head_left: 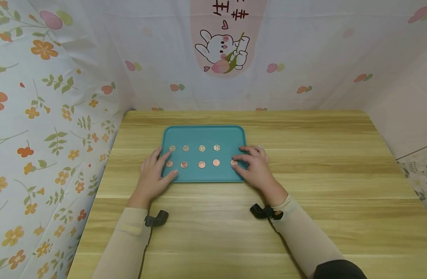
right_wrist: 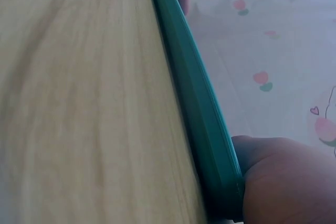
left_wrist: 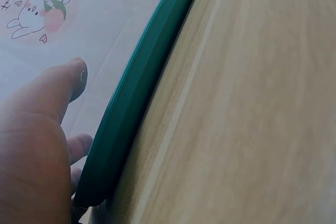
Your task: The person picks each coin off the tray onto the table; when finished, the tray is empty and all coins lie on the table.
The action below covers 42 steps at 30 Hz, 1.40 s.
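A teal tray (head_left: 206, 135) lies on the table with coins in two rows. The near row is copper-coloured, among them a coin (head_left: 201, 164) near the middle; the far row is paler, with a coin (head_left: 202, 148) there. My right hand (head_left: 256, 166) reaches over the tray's right side, its thumb and index finger pinching a copper coin (head_left: 234, 163) at the near row's end. My left hand (head_left: 152, 174) rests at the tray's left edge with fingers spread, near a copper coin (head_left: 169, 164). The wrist views show each thumb by the tray rim; the coins are hidden there.
Beyond my right hand, a pale coin (head_left: 260, 146) lies off the tray, partly covered by the fingers. The wooden table (head_left: 321, 174) extends to the right. Patterned cloth (head_left: 157, 58) hangs behind and at the left.
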Each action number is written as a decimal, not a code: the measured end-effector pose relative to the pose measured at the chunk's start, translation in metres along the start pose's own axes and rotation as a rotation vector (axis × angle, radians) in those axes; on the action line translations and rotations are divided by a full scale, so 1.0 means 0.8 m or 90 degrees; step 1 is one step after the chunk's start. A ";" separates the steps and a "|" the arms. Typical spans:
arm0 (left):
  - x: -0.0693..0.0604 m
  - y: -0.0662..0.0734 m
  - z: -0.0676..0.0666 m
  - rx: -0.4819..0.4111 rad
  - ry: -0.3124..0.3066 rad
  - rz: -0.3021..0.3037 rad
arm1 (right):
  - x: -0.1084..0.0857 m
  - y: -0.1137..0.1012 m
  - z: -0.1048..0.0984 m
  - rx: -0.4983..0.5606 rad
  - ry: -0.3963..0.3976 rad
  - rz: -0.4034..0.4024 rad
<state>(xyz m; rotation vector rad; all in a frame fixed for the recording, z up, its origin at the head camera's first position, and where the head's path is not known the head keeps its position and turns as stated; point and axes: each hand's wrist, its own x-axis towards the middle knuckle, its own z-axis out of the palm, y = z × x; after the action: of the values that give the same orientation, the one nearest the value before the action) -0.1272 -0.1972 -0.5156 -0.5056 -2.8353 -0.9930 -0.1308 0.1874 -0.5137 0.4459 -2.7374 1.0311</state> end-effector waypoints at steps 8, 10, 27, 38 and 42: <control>0.000 0.000 0.001 0.000 0.006 0.004 | 0.001 -0.003 -0.001 0.012 -0.014 0.027; 0.000 0.000 0.001 0.000 0.006 0.004 | 0.002 -0.004 -0.002 0.016 -0.022 0.036; 0.000 0.000 0.000 0.001 0.004 0.006 | 0.002 0.001 0.003 0.061 -0.002 -0.003; 0.000 0.001 0.000 0.001 0.003 0.003 | 0.004 0.001 0.002 0.077 0.031 -0.089; 0.000 0.000 0.001 0.002 0.006 0.005 | 0.005 0.000 0.000 0.086 0.030 -0.102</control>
<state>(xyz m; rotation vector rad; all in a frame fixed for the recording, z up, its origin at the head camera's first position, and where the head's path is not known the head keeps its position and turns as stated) -0.1272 -0.1967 -0.5160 -0.5108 -2.8234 -0.9861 -0.1346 0.1868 -0.5127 0.6411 -2.5533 1.1719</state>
